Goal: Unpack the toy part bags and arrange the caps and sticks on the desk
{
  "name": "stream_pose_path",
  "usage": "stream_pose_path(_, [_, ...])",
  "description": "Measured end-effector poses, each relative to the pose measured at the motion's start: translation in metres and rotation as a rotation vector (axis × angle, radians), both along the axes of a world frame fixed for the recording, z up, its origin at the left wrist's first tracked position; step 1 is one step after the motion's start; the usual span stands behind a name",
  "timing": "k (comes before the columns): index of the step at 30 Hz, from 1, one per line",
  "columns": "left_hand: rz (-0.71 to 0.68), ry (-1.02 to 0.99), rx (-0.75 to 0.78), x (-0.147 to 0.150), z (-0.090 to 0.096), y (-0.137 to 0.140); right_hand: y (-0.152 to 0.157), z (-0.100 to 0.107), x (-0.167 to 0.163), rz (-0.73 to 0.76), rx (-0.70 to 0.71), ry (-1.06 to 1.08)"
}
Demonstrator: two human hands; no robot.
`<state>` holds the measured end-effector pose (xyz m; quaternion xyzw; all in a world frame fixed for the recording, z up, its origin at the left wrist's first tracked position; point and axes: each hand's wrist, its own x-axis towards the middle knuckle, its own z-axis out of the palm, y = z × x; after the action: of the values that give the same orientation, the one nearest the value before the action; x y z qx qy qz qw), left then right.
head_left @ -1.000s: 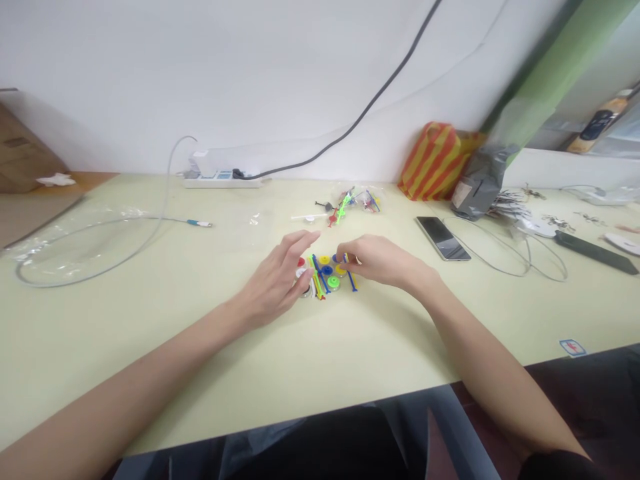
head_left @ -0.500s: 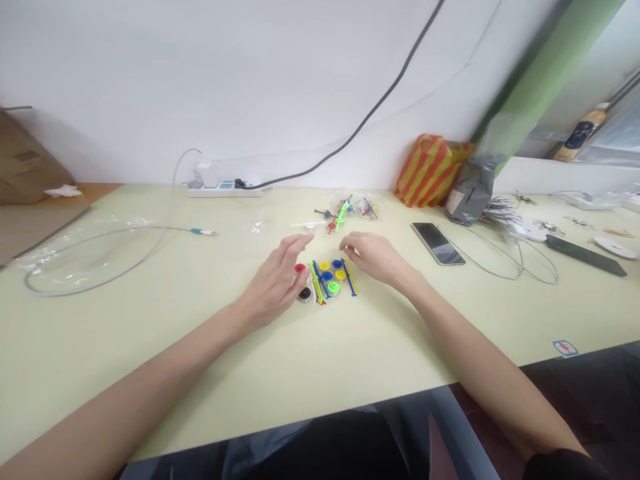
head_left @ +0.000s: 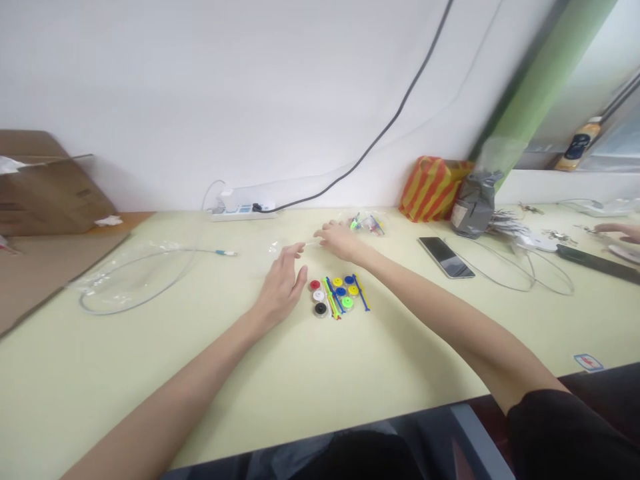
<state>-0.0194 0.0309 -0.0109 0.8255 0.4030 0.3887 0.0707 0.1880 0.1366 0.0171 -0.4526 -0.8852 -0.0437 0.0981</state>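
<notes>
My left hand [head_left: 283,283] is open, just left of a group of small plastic parts, its thumb apart from the fingers. My right hand [head_left: 340,240] reaches over the loose parts behind the group, fingers extended and slightly bent, covering some of them. A thin white stick [head_left: 312,243] shows by its fingertips; I see no firm grip. In the group lie a red disc [head_left: 315,285], a white disc [head_left: 319,295], a black disc [head_left: 321,309], a green disc [head_left: 347,303], several blue and yellow discs, and coloured sticks [head_left: 332,300] side by side. A blue stick [head_left: 362,293] lies at its right.
A clear bag of coloured parts [head_left: 373,223] lies behind my right hand. A phone [head_left: 447,257], a striped bag [head_left: 425,190] and a grey bag [head_left: 473,207] are to the right. A power strip [head_left: 245,212], cable [head_left: 150,307] and cardboard box [head_left: 55,193] are left. Another person's hand [head_left: 620,231] shows far right.
My right hand has moved from beside the blue stick back and left onto the loose parts. My left hand has drawn left off the discs, uncovering the white one. Another person's hand has appeared far right.
</notes>
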Motion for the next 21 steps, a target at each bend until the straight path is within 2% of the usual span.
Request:
stream_pose_path(3, [0.015,-0.006,-0.003,-0.001,0.001,0.0,0.009,0.003,-0.014,0.012,-0.051,-0.058])
stream_pose_path(5, [0.025,-0.01,-0.01,-0.002,0.0,0.0,0.008,0.004,-0.019,0.011,-0.071,-0.025])
stream_pose_path(7, [0.037,-0.01,-0.006,-0.002,-0.001,0.002,0.003,0.007,-0.021,0.008,-0.071,0.105])
stream_pose_path(9, [0.054,-0.014,0.001,-0.002,-0.003,0.003,-0.008,0.011,-0.022,0.026,-0.072,0.339])
stream_pose_path(11, [0.064,-0.032,-0.003,-0.001,-0.003,0.003,-0.028,0.015,-0.022,0.098,-0.123,0.628])
stream_pose_path(13, [0.055,-0.049,-0.012,0.001,-0.002,0.001,-0.056,0.017,-0.021,0.218,-0.249,0.885])
stream_pose_path(15, [0.017,-0.047,0.003,0.004,0.001,-0.004,-0.089,0.017,-0.018,0.296,-0.359,1.036])
stream_pose_path(17, [-0.052,-0.011,0.062,0.008,0.004,-0.011,-0.118,0.013,-0.013,0.321,-0.407,1.077])
stream_pose_path(21, [-0.191,0.076,0.226,0.016,0.01,-0.022,-0.154,0.003,-0.003,0.261,-0.35,1.081])
